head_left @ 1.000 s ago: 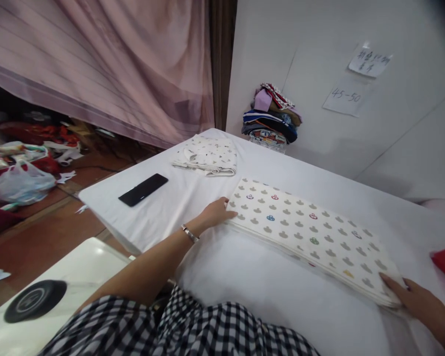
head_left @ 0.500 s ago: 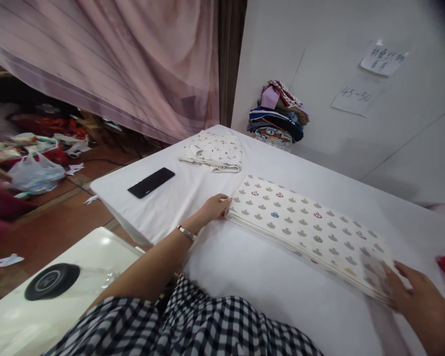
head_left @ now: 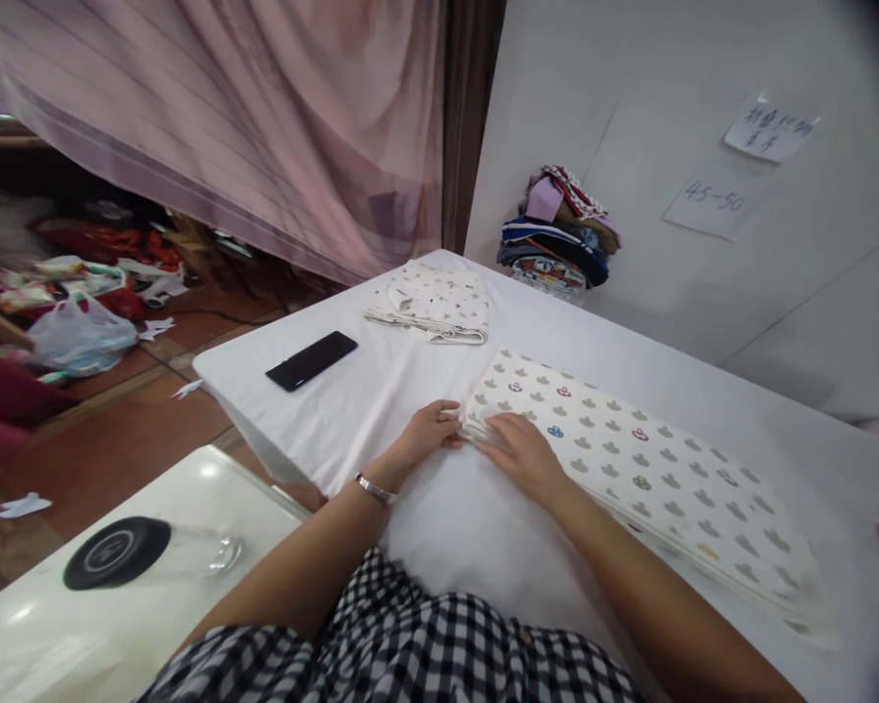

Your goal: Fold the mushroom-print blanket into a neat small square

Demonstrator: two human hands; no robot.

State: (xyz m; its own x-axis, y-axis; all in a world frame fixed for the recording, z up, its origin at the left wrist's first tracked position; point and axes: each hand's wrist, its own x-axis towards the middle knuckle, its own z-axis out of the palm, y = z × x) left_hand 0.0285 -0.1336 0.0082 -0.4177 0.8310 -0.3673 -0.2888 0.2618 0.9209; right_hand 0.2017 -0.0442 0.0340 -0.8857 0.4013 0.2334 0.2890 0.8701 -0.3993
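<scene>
A long folded cloth (head_left: 615,459), off-white with grey shapes and a few coloured ones, lies in layers across the white table. At its near left corner my left hand (head_left: 429,430) has its fingers closed on the edge. My right hand (head_left: 525,454) is beside it, over the same end of the cloth, with its fingertips bent at the front edge; the thumb is partly hidden. Further back sits a second folded cloth (head_left: 436,298) with small dark prints.
A black phone (head_left: 312,360) lies on the white table (head_left: 381,381) at the left. Folded clothes (head_left: 557,239) are stacked by the wall. A pale surface (head_left: 190,498) with a black-lidded glass bottle (head_left: 117,553) is at lower left. A plastic bag (head_left: 84,334) rests on the floor.
My right hand has moved left from the far right end of the patterned cloth to its left end, near my left hand. The view has shifted slightly.
</scene>
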